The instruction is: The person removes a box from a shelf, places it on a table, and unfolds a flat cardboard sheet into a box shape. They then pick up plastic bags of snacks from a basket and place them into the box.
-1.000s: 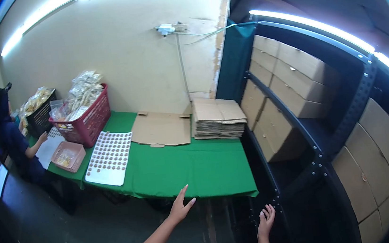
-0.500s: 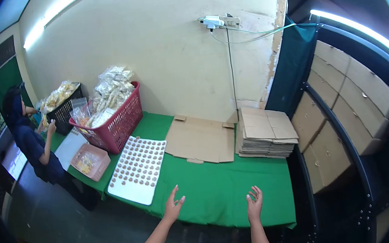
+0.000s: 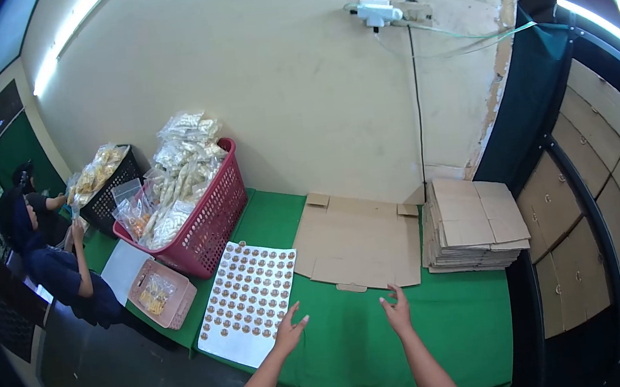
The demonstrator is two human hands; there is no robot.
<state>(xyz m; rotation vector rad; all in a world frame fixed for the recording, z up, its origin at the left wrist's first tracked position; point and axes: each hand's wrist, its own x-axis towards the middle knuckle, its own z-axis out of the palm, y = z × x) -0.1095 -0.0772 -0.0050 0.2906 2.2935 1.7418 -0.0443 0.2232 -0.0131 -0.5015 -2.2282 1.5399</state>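
Note:
My left hand (image 3: 290, 333) is open over the green tablecloth, thumb and fingers apart, close to the lower right corner of a white sheet (image 3: 229, 348) bearing rows of round brown stickers. Holding nothing, my right hand (image 3: 397, 313) is open too, its fingertips just short of the front edge of a flattened cardboard box (image 3: 361, 245). That box lies unfolded against the wall, with small flaps at its corners. To its right rises a stack of folded cardboard boxes (image 3: 472, 222).
A red basket (image 3: 211, 223) heaped with clear packets stands left of the sheet. Beyond it are a black basket (image 3: 121, 181) and a pink tray (image 3: 179, 309). Two people (image 3: 56, 258) work at the left. Cartons (image 3: 568, 242) fill a black rack at right.
My hands have moved forward over the table and closer to each other. The view has shifted nearer to the table, and a second person now shows at the left.

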